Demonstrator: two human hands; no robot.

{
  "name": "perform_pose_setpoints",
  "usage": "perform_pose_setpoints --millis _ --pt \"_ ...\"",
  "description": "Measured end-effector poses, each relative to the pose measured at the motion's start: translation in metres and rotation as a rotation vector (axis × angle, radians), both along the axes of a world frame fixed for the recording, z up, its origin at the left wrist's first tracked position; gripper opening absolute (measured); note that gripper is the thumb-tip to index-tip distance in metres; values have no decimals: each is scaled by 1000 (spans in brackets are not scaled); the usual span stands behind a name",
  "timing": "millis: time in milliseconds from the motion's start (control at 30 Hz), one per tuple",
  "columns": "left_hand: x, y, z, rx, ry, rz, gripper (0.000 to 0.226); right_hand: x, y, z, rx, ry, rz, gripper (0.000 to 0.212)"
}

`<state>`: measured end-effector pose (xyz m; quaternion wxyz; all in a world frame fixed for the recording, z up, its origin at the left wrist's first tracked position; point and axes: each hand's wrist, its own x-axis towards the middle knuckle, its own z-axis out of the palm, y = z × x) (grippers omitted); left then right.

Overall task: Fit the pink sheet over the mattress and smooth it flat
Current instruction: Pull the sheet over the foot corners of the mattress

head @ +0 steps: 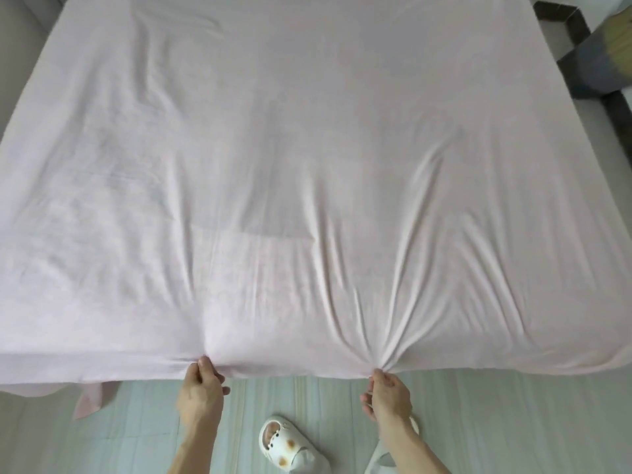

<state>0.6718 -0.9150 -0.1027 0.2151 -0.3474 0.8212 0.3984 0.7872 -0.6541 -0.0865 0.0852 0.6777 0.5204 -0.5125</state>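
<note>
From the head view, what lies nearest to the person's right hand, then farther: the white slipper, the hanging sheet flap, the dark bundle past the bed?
From the right hand, gripping the pink sheet:
1. White slipper, on the floor just left.
2. Hanging sheet flap, at the bed's near left edge.
3. Dark bundle, blurred, past the far right corner.

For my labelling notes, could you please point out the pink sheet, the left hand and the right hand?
pink sheet (pixel 307 148), head view, its flat middle.
left hand (pixel 201 391), head view, back of the hand.
right hand (pixel 390 398), head view, back of the hand.
</note>
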Motion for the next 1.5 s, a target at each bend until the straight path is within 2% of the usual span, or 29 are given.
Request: perform_pose_setpoints --millis 100,267,367,467,567,667,733,800,933,1100,1500 --pt "-9 -4 4 136 -95 52 36 -3 9 9 -118 8 -74 13" --pt "-19 23 22 325 -236 12 23 0 51 18 -98 56 -197 28" --pt "-19 61 29 380 -231 35 30 -7 83 22 -87 134 -281 32" --pt "-13 87 26 299 -138 121 35 -16 109 22 -50 177 -285 25" --pt "-5 92 24 147 -79 87 35 -17 125 16 -51 156 -248 20" --pt "0 90 26 24 -71 20 33 -15 135 12 -44 151 -242 22" --pt "8 90 27 -23 -52 22 36 -10 139 13 -63 149 -244 31" --pt "9 94 28 -48 -26 31 38 -6 144 12 -112 162 -255 33" --pt "11 99 31 -88 -14 54 38 3 156 10 -110 183 -246 20" --pt "16 107 38 -154 -19 73 41 23 160 14 1 153 -62 27" --pt "31 118 55 -156 81 185 43 45 144 36 125 213 -20 32"
